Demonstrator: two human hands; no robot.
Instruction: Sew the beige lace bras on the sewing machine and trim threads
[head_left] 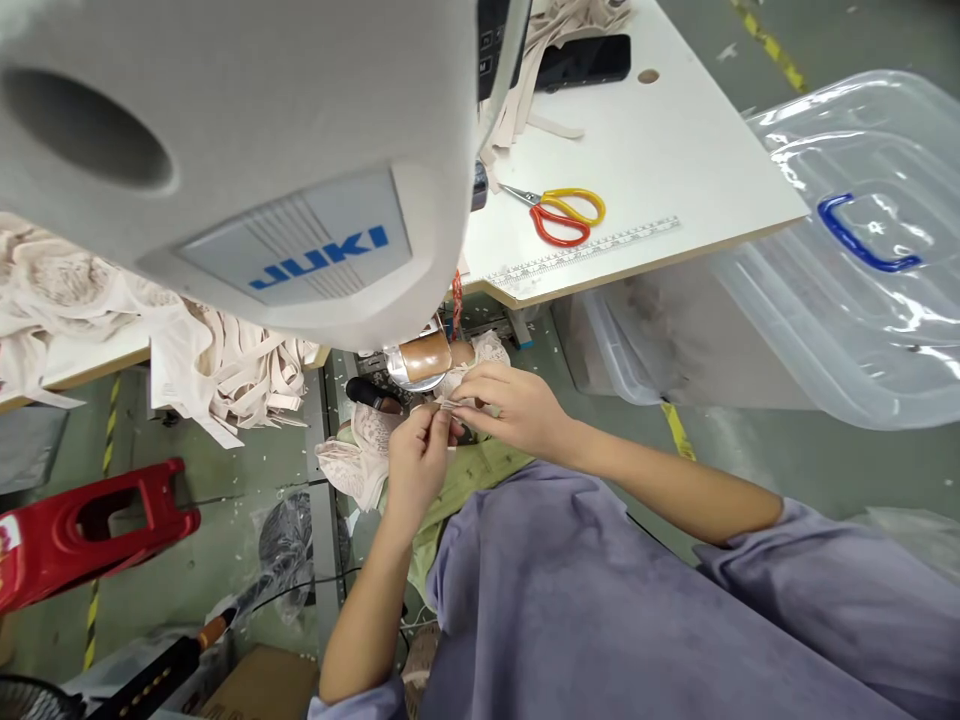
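A pale pink lace bra (367,455) hangs just in front of the white sewing machine (300,120). My left hand (418,455) is closed, its thumb and forefinger pinching an edge of the bra. From the right, my right hand (514,405) grips the same edge, its fingertips almost touching the left thumb. Both hands are close below the machine's metal work arm (420,360). The exact bit of cloth between the fingertips is too small to make out, and the machine head hides the needle area.
Scissors (562,212), a clear ruler (600,245) and a phone (585,62) lie on the white table (697,130). Pale bras and straps (240,360) hang over the left table edge. A red stool (97,530) stands left; a lidded plastic bin (847,290) stands right.
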